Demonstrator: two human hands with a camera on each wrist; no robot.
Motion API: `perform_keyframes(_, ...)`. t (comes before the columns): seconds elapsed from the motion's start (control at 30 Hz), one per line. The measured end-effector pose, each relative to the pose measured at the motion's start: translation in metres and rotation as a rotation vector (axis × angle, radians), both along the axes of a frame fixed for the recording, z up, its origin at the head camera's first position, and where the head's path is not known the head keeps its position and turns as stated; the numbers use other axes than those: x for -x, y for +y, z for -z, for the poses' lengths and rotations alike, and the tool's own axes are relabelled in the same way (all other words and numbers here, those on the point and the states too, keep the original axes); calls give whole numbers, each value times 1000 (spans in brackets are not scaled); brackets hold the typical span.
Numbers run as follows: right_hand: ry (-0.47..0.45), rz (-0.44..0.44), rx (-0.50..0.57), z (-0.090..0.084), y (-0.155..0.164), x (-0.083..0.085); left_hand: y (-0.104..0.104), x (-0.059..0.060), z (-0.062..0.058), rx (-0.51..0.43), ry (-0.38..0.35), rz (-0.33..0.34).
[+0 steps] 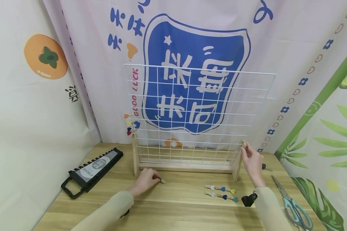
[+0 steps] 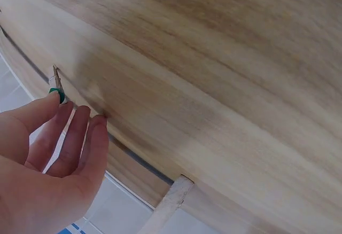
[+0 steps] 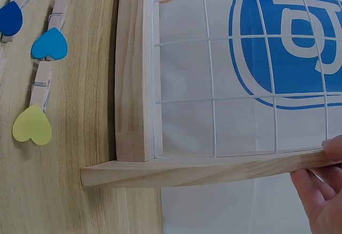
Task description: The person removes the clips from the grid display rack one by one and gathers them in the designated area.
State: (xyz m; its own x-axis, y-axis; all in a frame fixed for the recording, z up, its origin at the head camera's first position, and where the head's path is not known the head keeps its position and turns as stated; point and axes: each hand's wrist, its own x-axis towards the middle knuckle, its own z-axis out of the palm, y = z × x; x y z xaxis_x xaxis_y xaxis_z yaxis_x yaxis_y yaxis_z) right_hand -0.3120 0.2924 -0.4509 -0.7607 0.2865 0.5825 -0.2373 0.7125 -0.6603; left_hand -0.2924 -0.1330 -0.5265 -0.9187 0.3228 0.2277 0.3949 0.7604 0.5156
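Note:
A white wire grid [image 1: 196,109] stands upright in a wooden frame [image 1: 185,166] on the table. My left hand [image 1: 154,179] rests on the table just before the frame's left foot and pinches a small wooden clothespin [image 1: 163,181]. In the left wrist view that clothespin [image 2: 57,86] carries a green piece and sits at my fingertips [image 2: 80,132]. My right hand [image 1: 246,150] grips the top of the frame's right post [image 1: 244,145]. The right wrist view shows the post [image 3: 203,170] with my fingers [image 3: 320,191] curled round its end.
Several heart-tipped clothespins [image 1: 221,192] lie on the table before the right post; yellow [image 3: 32,126] and blue [image 3: 49,44] ones show beside the frame. More clips [image 1: 130,123] hang on the grid's left edge. A black tool holder [image 1: 92,171] lies left, scissors [image 1: 292,202] right.

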Motion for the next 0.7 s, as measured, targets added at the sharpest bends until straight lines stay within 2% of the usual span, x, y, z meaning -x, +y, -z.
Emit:
perform_keyframes(0.2, 0, -1, -3, 0, -2, -1, 1, -5, -1, 2, 6, -13)
perform_keyframes(0.47, 0, 9, 5, -1, -2, -1, -2, -3, -2, -28, -10, -17)
perform_keyframes(0.6, 1, 4, 6, -1, -1, -1, -8, -2, -8, -91, -28, -30)
perform_keyframes(0.7, -6, 2, 8, -1, -1, -1, -15, -1, -17, -137, -24, -54)
